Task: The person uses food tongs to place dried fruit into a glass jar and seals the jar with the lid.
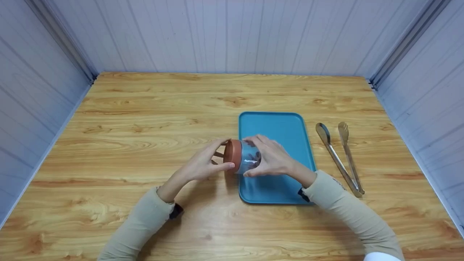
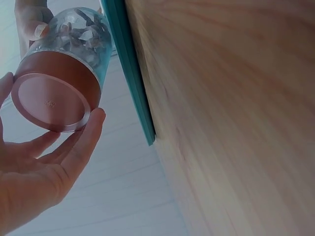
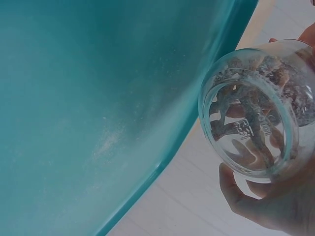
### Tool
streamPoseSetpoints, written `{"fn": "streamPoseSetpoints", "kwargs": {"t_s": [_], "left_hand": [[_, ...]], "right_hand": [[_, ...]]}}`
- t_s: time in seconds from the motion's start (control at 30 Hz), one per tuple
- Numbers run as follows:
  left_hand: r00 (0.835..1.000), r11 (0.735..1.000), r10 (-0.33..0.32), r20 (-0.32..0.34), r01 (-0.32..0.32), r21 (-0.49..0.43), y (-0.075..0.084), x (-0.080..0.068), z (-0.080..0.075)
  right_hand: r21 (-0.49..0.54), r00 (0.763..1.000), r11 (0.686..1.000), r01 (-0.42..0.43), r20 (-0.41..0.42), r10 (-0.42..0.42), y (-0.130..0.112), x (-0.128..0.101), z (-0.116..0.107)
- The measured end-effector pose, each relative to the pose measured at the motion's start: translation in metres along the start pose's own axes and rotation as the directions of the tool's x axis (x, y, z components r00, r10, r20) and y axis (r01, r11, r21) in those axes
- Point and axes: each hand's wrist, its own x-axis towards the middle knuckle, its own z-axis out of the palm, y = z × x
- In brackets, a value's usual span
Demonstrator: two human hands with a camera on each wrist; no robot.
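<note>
A clear glass jar (image 1: 248, 159) with a brown lid (image 1: 232, 156) is held on its side in the air, just above the left edge of the teal tray (image 1: 286, 130), which lies flat on the wooden bench (image 1: 145, 119) somewhat right of its middle. The right hand (image 1: 272, 157) wraps over the glass body from above, its fingers curled round it and gripping it, so the jar is steadied while its lid points to the left. The left hand (image 1: 203, 166) meets that lid: thumb and fingers (image 2: 86, 135) are spread around the lid's rim and touch its edge, cupping it rather than closing tight, a hold that looks suited to turning the cap. In the left wrist view the lid's flat, round top faces the palm, and the tray's rim runs just beside the jar. The right wrist view looks through the jar's thick base (image 3: 251, 123) and shows brownish, twig-like pieces inside; what they are cannot be told. Keeping the jar over the tray's edge would let anything that drops land on the tray and not on the wood, as far as one can judge. A pair of metal tongs (image 1: 339, 156) lies on the bench just right of the tray, apart from both hands, its handles joined at the near end.
</note>
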Motion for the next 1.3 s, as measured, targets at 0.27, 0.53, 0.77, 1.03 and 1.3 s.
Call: {"fn": "streamPoseSetpoints", "kwargs": {"t_s": [0.27,0.53,0.77,1.03,1.3], "left_hand": [[0.998,0.998,0.062,0.012,-0.062,-0.019,-0.0015,-0.0008,-0.0011],[1.0,1.0,0.011,-0.014,-0.011,-0.003,-0.0003,-0.0014,0.0004],[0.998,0.998,-0.056,-0.03,0.055,-0.014,0.0004,-0.001,0.0021],[0.999,0.998,-0.04,-0.014,0.039,-0.041,0.0,-0.0005,0.0012],[1.0,1.0,-0.006,-0.009,0.006,-0.018,-0.0001,-0.0004,-0.0011]], "right_hand": [[0.001,1.0,1.0,-0.015,0.008,0.015,-0.0012,0.0001,0.0],[0.022,1.0,1.0,-0.02,0.007,0.02,-0.001,0.0003,0.0007],[0.005,1.0,1.0,-0.018,0.002,0.018,-0.0023,0.0003,0.001],[0.001,1.0,1.0,-0.021,0.005,0.021,-0.0026,0.0011,0.0011],[0.004,1.0,1.0,-0.014,0.004,0.014,-0.0022,0.0024,0.0007]]}}
